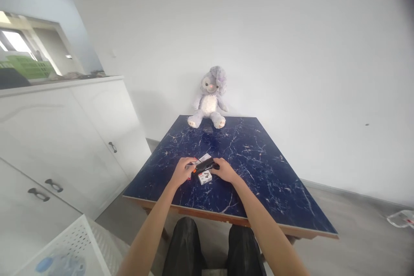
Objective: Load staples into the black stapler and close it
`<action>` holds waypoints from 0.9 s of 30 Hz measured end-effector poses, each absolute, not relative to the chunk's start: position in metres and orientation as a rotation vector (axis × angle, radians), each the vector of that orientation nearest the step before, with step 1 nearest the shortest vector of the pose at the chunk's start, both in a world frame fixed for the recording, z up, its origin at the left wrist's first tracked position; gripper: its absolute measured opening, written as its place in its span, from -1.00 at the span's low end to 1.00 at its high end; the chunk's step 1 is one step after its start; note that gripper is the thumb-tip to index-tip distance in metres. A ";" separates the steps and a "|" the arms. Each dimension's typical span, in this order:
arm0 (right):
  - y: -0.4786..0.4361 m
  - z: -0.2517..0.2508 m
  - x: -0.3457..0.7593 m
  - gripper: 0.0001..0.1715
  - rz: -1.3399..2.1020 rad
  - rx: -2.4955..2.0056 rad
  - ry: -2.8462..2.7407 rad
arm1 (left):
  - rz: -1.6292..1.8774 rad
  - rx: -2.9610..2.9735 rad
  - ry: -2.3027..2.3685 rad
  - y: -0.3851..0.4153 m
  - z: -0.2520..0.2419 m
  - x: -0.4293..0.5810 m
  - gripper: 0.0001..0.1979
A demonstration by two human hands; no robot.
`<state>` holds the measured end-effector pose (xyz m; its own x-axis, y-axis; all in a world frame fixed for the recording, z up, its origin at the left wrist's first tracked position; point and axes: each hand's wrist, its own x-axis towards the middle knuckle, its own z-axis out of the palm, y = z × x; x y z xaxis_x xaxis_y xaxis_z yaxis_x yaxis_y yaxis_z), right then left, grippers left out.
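Note:
A long black stapler (204, 165), as far as its shape tells, lies slanted between my hands, low over the table. My left hand (181, 172) is closed at its left end, where a bit of orange shows. The fingers of my right hand (224, 170) are bent round its right end. Just in front of it sits a small white box (205, 177) with a red mark and a dark picture. Behind it a white printed card or pack (204, 158) sticks out. Something red and clear shows beside my left hand, mostly hidden by the fingers.
The dark blue marbled table (258, 172) stands against a white wall. At its far edge sits a pale purple plush toy (209, 99). White cabinets (64, 138) stand to the left, with a white perforated basket (76, 241) below. A clear plastic item (401, 219) lies on the floor at right.

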<state>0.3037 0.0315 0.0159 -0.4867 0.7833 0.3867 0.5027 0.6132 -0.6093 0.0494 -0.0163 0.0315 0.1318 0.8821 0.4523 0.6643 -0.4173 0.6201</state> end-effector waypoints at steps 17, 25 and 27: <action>0.029 0.008 0.312 -0.76 0.403 -1.227 -2.076 | 1.204 2.488 1.544 -0.008 0.016 0.052 -0.70; 0.028 0.010 0.313 -0.88 0.410 -1.191 -2.071 | 1.150 2.491 1.558 -0.006 0.015 0.050 -0.54; 0.028 0.010 0.320 -0.90 0.478 -1.145 -2.064 | 1.160 2.463 1.580 -0.008 0.017 0.051 -0.55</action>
